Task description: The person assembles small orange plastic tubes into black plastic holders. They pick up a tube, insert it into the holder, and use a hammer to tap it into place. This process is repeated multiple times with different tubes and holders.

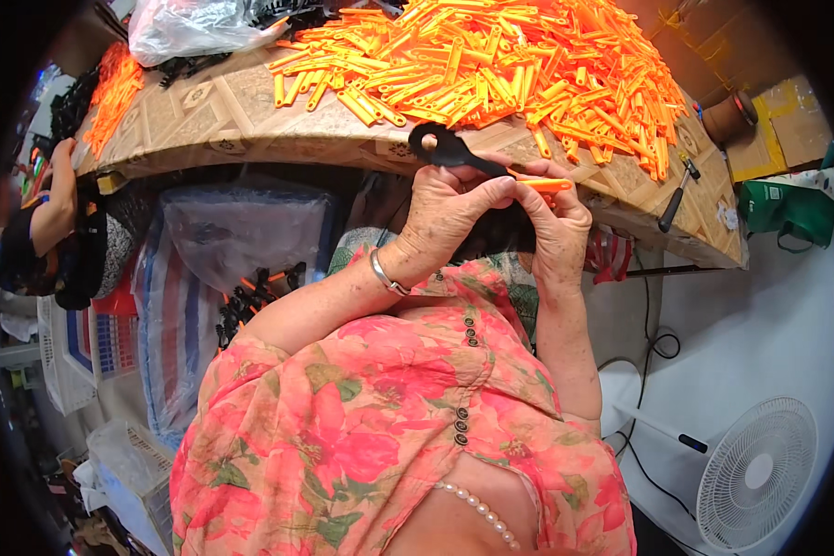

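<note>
Here, left grip (443, 208) pinches black utensil (454, 151); right grip (558, 218), orange handle (547, 185) (both closed).

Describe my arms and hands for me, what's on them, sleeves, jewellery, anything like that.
Your left grip and right grip are both ungloved hands. A silver-coloured bangle circles the left wrist; none shows on the right. Both forearms are uncovered, coming out of a coral-pink floral top with green leaves.
</note>
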`<state>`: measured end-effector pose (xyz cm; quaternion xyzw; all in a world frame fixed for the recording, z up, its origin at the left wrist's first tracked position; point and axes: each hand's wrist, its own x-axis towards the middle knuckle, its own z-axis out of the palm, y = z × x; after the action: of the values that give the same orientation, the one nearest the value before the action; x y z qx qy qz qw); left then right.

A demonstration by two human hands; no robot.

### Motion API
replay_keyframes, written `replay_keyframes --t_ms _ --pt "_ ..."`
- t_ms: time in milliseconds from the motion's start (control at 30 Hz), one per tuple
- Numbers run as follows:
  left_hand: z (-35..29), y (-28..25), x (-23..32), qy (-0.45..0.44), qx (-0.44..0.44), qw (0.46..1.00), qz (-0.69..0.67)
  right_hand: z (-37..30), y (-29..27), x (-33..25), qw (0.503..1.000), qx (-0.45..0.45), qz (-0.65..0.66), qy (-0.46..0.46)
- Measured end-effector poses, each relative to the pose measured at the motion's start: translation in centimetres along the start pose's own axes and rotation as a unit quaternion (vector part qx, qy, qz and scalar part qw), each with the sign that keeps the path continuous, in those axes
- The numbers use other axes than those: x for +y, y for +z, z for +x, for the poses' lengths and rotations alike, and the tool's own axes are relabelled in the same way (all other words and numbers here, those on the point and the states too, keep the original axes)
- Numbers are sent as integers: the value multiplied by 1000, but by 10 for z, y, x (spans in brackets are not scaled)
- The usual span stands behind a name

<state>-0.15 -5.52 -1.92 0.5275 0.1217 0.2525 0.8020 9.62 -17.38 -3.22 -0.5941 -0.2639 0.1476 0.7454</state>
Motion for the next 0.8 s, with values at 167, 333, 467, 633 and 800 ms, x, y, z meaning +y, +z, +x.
replay_keyframes --t_ms 167,333,467,633,800 --pt "1 0 0 -1 5 1000 30 -6 0 2 999 -7 29 21" --pt "2 -8 -3 -16 14 998 57 3 6 -27 881 -40 -353 -311" --pt "4 -11 -4 -23 12 999 38 4 -12 -25 818 -100 -445 -349" --pt "4 -9 -3 -46 30 997 -46 -5 -12 -21 875 -15 -379 -300" --pt "1 -9 0 -75 18 994 -72 -3 -13 -23 859 -21 -413 -303"
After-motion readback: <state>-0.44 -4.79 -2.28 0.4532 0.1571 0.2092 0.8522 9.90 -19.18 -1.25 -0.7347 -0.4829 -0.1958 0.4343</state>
